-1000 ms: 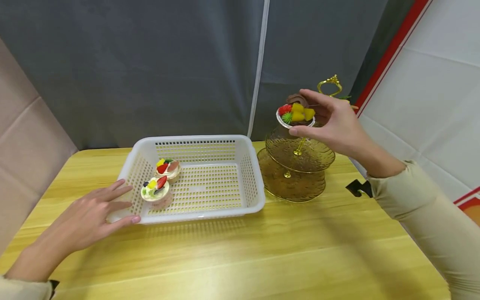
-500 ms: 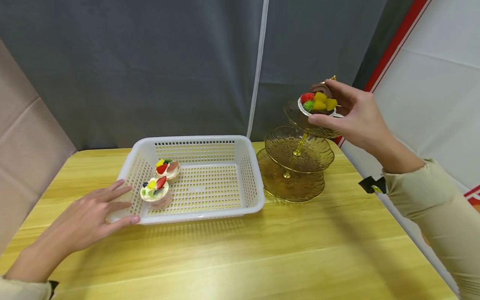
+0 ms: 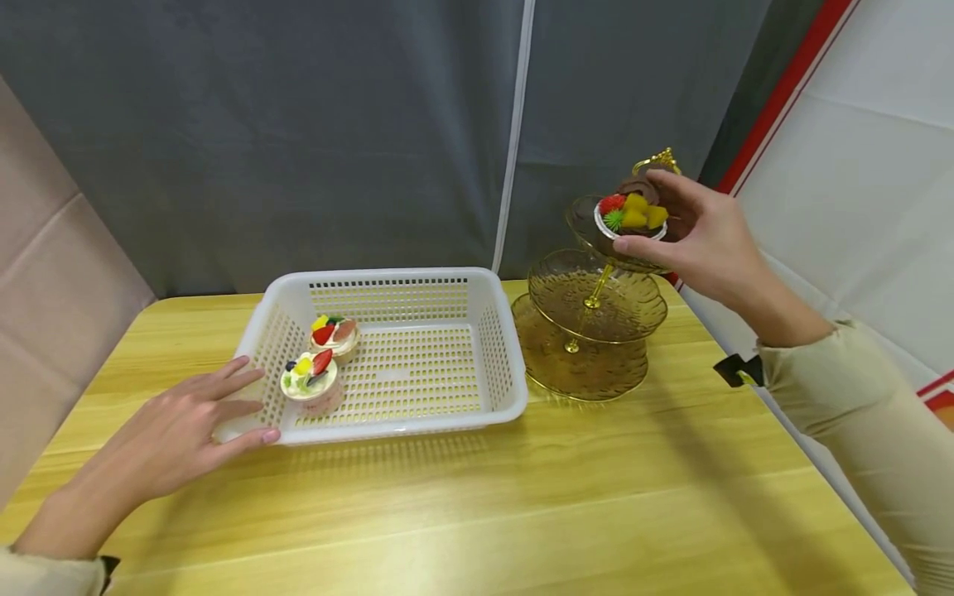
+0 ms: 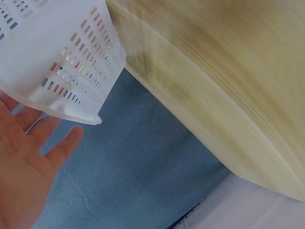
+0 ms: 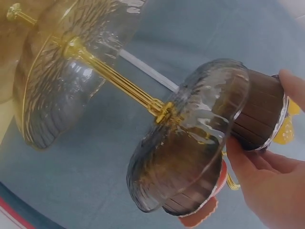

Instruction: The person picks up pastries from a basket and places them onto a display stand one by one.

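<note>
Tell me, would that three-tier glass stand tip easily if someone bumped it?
Probably somewhat. The stand is tall, its dishes stacked on one thin gold stem, so a push up high could rock it. Its widest dish sits lowest, which likely steadies it. It looks like glass, so probably fragile and fairly heavy.

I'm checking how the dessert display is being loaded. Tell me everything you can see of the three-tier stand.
The three-tier stand is amber, ribbed glass by its look: three round plates, smaller toward the top, on a gold stem with a gold loop handle. It stands upright on the wooden table, just right of the white basket. The two lower plates are bare. At the top plate the right hand holds a fruit-topped chocolate cupcake.
</note>
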### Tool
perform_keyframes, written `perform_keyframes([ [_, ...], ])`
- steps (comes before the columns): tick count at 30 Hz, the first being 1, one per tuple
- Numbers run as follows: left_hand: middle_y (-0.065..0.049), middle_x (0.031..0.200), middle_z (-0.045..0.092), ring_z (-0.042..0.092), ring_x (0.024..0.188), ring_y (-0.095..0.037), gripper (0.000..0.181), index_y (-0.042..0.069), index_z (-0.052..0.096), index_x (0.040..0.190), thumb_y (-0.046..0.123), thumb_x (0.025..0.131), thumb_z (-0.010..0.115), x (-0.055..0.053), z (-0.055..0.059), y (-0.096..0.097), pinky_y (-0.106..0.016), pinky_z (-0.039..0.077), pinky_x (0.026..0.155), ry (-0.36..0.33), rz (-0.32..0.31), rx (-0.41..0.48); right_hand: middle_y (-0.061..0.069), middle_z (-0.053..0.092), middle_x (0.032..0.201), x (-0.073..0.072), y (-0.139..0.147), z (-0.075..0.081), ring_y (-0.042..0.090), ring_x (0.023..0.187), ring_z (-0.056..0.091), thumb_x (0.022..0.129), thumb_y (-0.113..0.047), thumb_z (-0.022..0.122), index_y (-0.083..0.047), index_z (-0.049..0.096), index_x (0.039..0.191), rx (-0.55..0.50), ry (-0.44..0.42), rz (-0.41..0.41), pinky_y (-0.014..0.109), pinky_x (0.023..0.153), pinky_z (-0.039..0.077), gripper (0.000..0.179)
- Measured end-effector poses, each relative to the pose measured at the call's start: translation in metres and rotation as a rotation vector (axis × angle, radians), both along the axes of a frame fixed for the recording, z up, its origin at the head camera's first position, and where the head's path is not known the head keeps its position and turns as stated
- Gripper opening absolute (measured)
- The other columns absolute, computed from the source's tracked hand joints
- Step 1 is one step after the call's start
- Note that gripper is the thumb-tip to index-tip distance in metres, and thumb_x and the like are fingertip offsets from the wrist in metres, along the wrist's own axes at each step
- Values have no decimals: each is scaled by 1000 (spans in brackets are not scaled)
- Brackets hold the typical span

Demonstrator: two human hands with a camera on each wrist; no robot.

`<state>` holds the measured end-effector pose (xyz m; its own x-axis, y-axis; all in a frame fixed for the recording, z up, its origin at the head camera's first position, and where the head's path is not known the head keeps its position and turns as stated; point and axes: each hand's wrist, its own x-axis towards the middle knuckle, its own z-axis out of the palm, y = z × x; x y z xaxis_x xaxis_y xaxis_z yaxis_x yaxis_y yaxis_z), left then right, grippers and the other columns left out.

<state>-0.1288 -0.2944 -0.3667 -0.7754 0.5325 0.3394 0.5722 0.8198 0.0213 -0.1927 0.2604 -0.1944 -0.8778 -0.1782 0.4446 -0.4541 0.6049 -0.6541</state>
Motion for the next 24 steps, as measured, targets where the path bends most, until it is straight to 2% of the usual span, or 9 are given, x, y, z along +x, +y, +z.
perform_keyframes([
  [5,-13,137,60,54,125,-42,51,13,80,104,57,79,75,0,0,-1,-62,49,80,4,0,0,11,56,136,-1,0,-4,7,97,60,84,-19,82,-12,43,151,68,-20,-53,9,76,47,78],
  [9,-13,137,60,54,125,-42,51,13,80,104,57,79,75,-1,0,-1,-61,49,81,4,-2,-1,12,53,135,-1,-1,-5,3,92,58,83,-25,83,-13,40,152,139,-4,-103,7,71,46,82],
  [11,-13,137,59,54,125,-42,51,13,80,104,57,79,75,-1,0,0,-61,49,81,0,0,-2,13,54,135,-1,-1,-5,3,95,60,83,-25,83,-12,41,152,153,10,-103,7,72,47,82],
  [14,-14,137,59,53,125,-43,51,12,80,104,57,79,75,-1,0,0,-61,49,82,-2,2,-1,13,57,136,-2,-4,-6,13,108,66,83,-26,83,-10,45,150,162,28,-103,8,79,48,79],
  [17,-13,137,59,53,125,-42,52,12,80,104,57,80,75,-1,0,0,-61,49,83,-4,3,-1,14,59,136,-1,-6,-6,27,117,64,83,-29,83,-9,48,147,196,53,-125,10,86,47,76],
  [21,-13,137,59,53,125,-43,52,12,80,104,58,80,75,-1,0,1,-61,49,83,-4,3,-2,16,59,134,1,-8,-7,35,113,65,83,-34,82,-8,47,148,265,82,-178,7,80,42,78],
  [24,-14,137,59,53,125,-43,52,12,80,104,57,80,75,-1,0,1,-62,49,82,-4,3,-2,19,59,131,2,-9,-7,36,107,64,84,-34,81,-6,48,147,308,99,-210,11,74,38,77],
])
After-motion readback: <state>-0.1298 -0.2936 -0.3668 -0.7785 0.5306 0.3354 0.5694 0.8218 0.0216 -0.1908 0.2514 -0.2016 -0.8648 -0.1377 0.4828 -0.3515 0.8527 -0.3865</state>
